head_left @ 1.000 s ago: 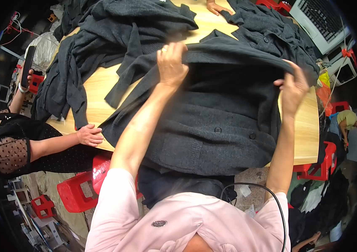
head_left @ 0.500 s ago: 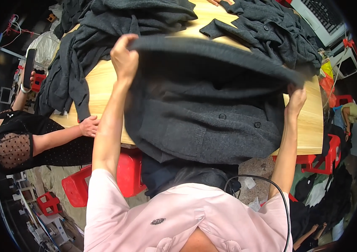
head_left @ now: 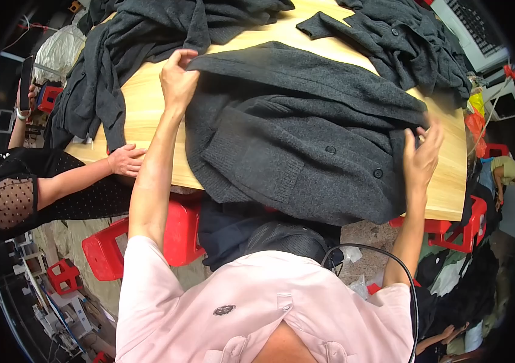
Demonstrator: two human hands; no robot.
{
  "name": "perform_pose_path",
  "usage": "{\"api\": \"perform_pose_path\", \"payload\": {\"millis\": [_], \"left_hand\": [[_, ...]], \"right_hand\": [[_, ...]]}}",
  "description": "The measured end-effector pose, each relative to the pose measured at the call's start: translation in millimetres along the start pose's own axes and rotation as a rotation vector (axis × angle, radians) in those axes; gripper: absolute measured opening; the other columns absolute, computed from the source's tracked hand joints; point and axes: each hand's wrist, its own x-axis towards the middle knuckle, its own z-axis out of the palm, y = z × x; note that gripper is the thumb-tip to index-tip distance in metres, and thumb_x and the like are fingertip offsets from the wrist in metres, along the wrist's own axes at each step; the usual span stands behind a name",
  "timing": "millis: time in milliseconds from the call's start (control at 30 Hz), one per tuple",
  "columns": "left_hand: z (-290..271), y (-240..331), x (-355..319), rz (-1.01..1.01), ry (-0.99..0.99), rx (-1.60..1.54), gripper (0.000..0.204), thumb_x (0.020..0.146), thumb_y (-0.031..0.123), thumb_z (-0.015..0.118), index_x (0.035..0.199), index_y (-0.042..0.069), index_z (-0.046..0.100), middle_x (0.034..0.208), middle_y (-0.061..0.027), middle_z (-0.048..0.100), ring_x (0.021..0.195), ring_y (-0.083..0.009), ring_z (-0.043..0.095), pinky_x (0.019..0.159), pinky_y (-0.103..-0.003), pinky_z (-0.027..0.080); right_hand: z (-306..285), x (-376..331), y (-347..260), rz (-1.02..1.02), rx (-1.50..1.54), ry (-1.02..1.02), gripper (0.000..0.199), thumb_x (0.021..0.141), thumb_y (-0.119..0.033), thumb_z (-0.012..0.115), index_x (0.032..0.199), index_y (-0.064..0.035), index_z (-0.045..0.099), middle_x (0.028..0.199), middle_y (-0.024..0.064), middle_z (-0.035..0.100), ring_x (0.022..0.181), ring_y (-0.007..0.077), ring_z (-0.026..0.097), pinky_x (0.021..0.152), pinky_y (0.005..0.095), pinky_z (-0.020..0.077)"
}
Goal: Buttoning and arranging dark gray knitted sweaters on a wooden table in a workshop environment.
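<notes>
A dark grey knitted cardigan lies across the near part of the table, with its ribbed patch pocket and two dark buttons facing up. Its upper edge is folded over and slightly lifted at the left. My left hand pinches the cardigan at that upper left corner. At the cardigan's right edge is my right hand, fingers spread and slightly blurred, beside the fabric without gripping it.
More dark grey knitwear is heaped at the far left of the wooden table, and another cardigan lies far right. A person on the left rests a hand on the table edge and holds up a phone. Red stools stand below.
The cardigan's raised, arched upper edge has come down onto the rest of the garment. My right hand has let go of its right corner and opened; my left keeps its hold.
</notes>
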Motion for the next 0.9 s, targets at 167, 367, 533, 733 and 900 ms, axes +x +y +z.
{"api": "perform_pose_path", "payload": {"millis": [167, 367, 533, 733, 900], "left_hand": [[7.3, 94.6, -51.4, 0.686, -0.351, 0.206, 0.027, 0.084, 0.011, 0.084, 0.109, 0.006, 0.075, 0.103, -0.0136, 0.076, 0.103, -0.0331, 0.073, 0.094, -0.044, 0.052], [31.4, 96.3, -145.6, 0.818, -0.684, 0.231, 0.030, 0.082, 0.022, 0.085, 0.106, 0.012, 0.069, 0.089, -0.0055, 0.065, 0.088, -0.0255, 0.067, 0.099, -0.044, 0.048], [-15.4, 93.3, -177.8, 0.918, -0.315, 0.302, 0.011, 0.085, 0.016, 0.071, 0.085, 0.015, 0.060, 0.074, -0.0010, 0.047, 0.066, -0.0171, 0.056, 0.066, -0.035, 0.044], [-59.1, 83.1, -171.9, 0.209, -0.518, 0.433, 0.057, 0.080, 0.043, 0.094, 0.116, 0.007, 0.069, 0.109, -0.0089, 0.069, 0.094, -0.0342, 0.066, 0.088, -0.044, 0.047], [-70.6, 72.4, -168.1, 0.147, -0.575, 0.290, 0.046, 0.095, 0.045, 0.083, 0.115, 0.005, 0.073, 0.110, -0.0129, 0.071, 0.096, -0.0345, 0.068, 0.086, -0.044, 0.048]], "right_hand": [[-9.2, -65.6, -94.4, -0.258, 0.122, -0.512, 0.053, 0.080, -0.040, 0.095, 0.111, -0.0029, 0.072, 0.107, 0.0153, 0.070, 0.101, 0.0360, 0.069, 0.089, 0.0464, 0.0576], [8.2, -93.6, -81.1, -0.286, 0.059, -0.439, 0.032, 0.079, -0.002, 0.085, 0.105, -0.0043, 0.066, 0.113, 0.0126, 0.066, 0.107, 0.0341, 0.065, 0.093, 0.0455, 0.0525], [31.8, -85.8, -88.4, -0.441, 0.124, -0.380, 0.032, 0.077, 0.005, 0.078, 0.105, -0.0048, 0.066, 0.127, 0.0148, 0.069, 0.122, 0.0359, 0.066, 0.101, 0.0476, 0.0520], [74.1, -57.8, -130.4, -0.531, 0.242, -0.595, 0.034, 0.087, -0.012, 0.084, 0.115, -0.0027, 0.067, 0.134, 0.0159, 0.068, 0.130, 0.0360, 0.064, 0.110, 0.0465, 0.0497], [70.0, -32.0, -128.5, -0.330, 0.524, -0.799, 0.030, 0.102, -0.026, 0.077, 0.116, -0.0003, 0.069, 0.130, 0.0187, 0.071, 0.118, 0.0383, 0.070, 0.102, 0.0451, 0.0548]]}}
